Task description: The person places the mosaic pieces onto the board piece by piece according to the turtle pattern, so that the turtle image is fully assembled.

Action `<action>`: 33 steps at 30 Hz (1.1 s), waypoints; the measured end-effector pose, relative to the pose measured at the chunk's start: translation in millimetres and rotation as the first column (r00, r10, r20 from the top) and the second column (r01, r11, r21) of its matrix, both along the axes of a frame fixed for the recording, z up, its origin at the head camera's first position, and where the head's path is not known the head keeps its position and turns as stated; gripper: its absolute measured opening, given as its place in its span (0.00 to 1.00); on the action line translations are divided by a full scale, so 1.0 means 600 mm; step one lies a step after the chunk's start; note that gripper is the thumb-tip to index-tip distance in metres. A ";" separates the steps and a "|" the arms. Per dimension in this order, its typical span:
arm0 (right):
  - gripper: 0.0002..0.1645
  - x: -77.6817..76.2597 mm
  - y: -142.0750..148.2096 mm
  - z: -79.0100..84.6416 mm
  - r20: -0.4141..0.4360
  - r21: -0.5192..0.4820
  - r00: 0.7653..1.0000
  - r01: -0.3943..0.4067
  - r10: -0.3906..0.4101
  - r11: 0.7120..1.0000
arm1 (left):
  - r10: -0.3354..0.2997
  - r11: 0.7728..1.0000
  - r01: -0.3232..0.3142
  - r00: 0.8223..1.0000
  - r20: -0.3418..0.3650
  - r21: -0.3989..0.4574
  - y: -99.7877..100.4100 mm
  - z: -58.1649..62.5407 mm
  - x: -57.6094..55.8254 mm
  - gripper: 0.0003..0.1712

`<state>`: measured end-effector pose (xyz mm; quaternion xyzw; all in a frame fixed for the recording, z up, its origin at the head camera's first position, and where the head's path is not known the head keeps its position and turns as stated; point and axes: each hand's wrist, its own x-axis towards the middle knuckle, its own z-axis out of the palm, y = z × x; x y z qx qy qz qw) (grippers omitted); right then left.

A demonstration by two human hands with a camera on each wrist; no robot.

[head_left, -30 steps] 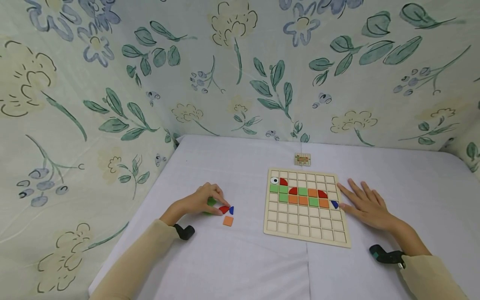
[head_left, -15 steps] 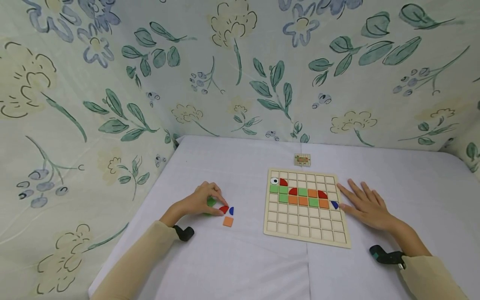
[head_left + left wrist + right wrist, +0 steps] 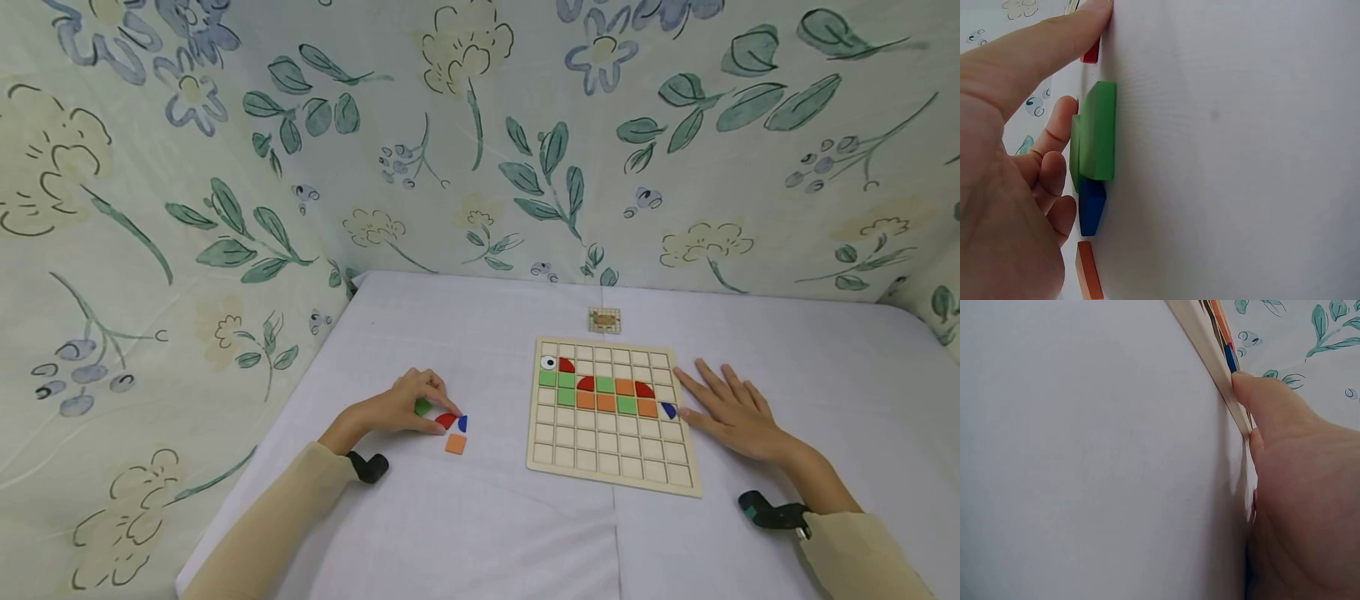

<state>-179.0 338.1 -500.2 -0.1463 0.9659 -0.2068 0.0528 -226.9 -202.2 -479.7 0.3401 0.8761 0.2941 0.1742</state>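
In the head view my left hand [image 3: 408, 404], at the left of the table, pinches a red curved piece [image 3: 446, 422] between thumb and index finger. Beside that piece lie a small blue piece [image 3: 462, 423] and an orange square [image 3: 455, 444]. Green pieces [image 3: 1099, 131] show under the palm in the left wrist view, partly hidden from above. My right hand [image 3: 738, 417] lies spread with straight fingers, its thumb and index fingertip touching the right edge of a wooden grid board [image 3: 592, 442]. Green, orange and red pieces fill some squares, with a blue piece [image 3: 669, 410] near the thumb.
A small patterned card [image 3: 604, 320] lies behind the board. White cloth [image 3: 517, 542] covers the table, and a floral curtain [image 3: 480, 192] hangs behind and at the left. An eye tile [image 3: 549, 363] sits in the board's upper left.
The left hand's fingers shift very slightly at the red piece, which moves a little with them. My right hand and the board stay in place.
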 end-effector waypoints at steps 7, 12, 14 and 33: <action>0.45 0.001 0.000 0.001 -0.001 0.001 1.000 -0.001 0.001 1.000 | 0.032 0.999 -0.032 0.999 -0.039 0.002 0.001 -0.002 -0.004 0.15; 0.45 0.000 0.000 -0.001 -0.002 0.010 1.000 0.002 -0.002 1.000 | 0.072 0.997 -0.070 0.994 -0.085 0.026 0.003 -0.005 -0.005 0.15; 0.45 -0.001 0.000 -0.001 -0.002 0.010 1.000 0.004 -0.004 1.000 | 0.073 0.997 -0.071 0.993 -0.096 0.027 0.002 -0.004 -0.005 0.16; 0.46 -0.002 0.003 -0.007 -0.006 0.007 1.000 0.007 -0.007 1.000 | 0.009 0.999 -0.007 0.999 0.048 -0.037 -0.016 0.024 -0.016 0.19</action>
